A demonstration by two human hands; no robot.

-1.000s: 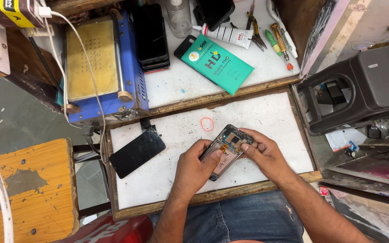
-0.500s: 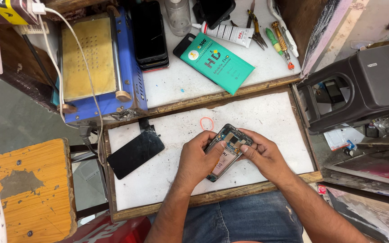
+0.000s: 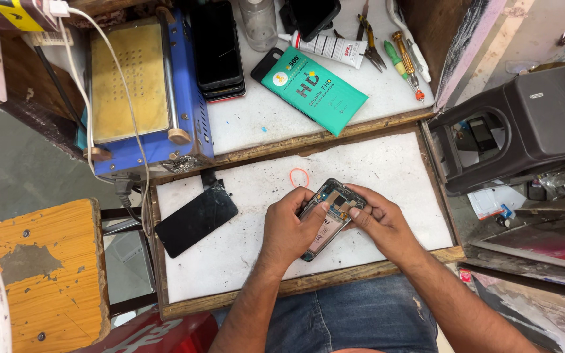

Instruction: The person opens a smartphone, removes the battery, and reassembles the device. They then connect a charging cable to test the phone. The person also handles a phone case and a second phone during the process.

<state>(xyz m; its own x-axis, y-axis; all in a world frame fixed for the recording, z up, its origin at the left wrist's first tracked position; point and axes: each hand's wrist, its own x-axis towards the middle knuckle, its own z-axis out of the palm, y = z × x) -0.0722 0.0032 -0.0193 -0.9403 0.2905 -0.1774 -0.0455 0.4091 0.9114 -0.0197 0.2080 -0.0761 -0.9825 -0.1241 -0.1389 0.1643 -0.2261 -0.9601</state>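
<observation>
An opened phone body (image 3: 332,208) with its inner parts showing lies tilted over the white work board (image 3: 243,248). My left hand (image 3: 289,227) grips its left side with the thumb on top. My right hand (image 3: 380,222) holds its upper right end, fingertips pressing at the top corner. A detached black screen panel (image 3: 195,217) lies flat at the board's left edge. A small orange rubber band (image 3: 299,177) rests just above the phone.
Behind the board sit a blue heating plate machine (image 3: 140,98), stacked dark phones (image 3: 217,49), a green flat box (image 3: 314,89), a glue tube (image 3: 327,47), pliers and screwdrivers (image 3: 397,55). A black plastic stool (image 3: 524,124) is right, an orange wooden stool (image 3: 31,274) left.
Both hands and the phone stay at the same spot on the board; the fingers shifted slightly along the phone's edges. The view tilted a little.
</observation>
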